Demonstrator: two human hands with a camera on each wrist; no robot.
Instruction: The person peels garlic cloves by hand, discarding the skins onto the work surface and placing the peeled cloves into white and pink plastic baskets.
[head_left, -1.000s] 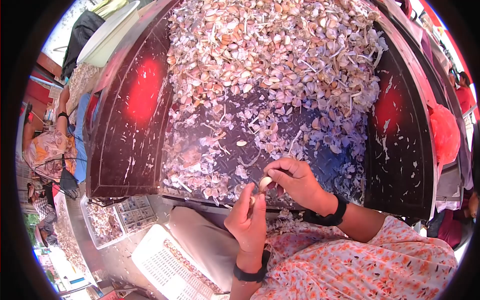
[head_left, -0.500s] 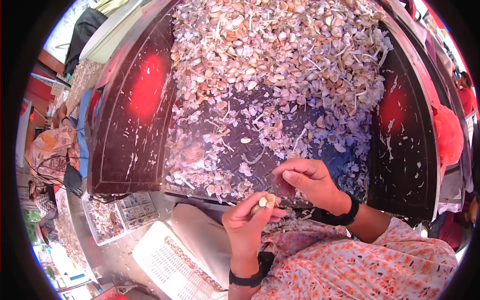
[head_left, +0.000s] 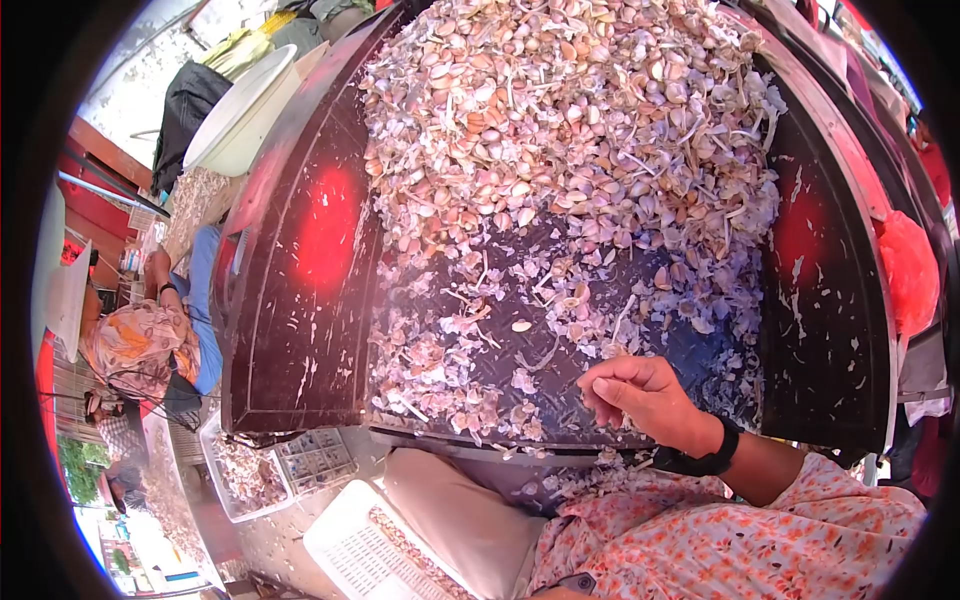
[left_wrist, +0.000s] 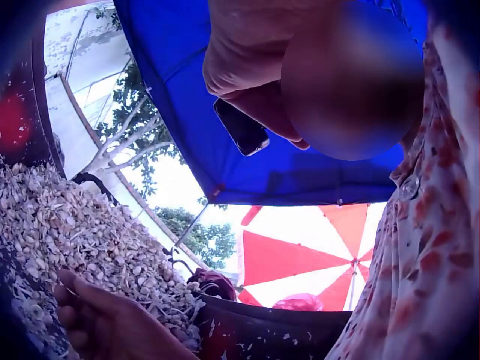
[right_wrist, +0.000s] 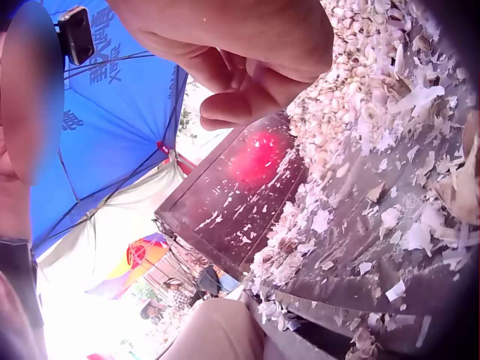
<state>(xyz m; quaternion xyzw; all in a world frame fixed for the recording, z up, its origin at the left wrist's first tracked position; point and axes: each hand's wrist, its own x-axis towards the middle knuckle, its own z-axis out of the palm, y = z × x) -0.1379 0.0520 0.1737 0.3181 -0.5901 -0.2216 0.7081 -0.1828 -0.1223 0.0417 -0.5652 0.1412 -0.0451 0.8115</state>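
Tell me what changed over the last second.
The left hand, earlier holding pale garlic near the dark, scuffed tray's front edge, has risen out of head view; its grip is now unclear. The right hand stays over the tray.

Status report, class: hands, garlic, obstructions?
Right hand loosely curled, no clove visible. Left hand raised, grip unclear. Pinkish garlic cloves heaped in dark scuffed tray; papery white skins litter near side.

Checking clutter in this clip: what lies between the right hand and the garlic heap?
In the head view, loose skins and a few cloves lie between the right hand and the garlic heap.
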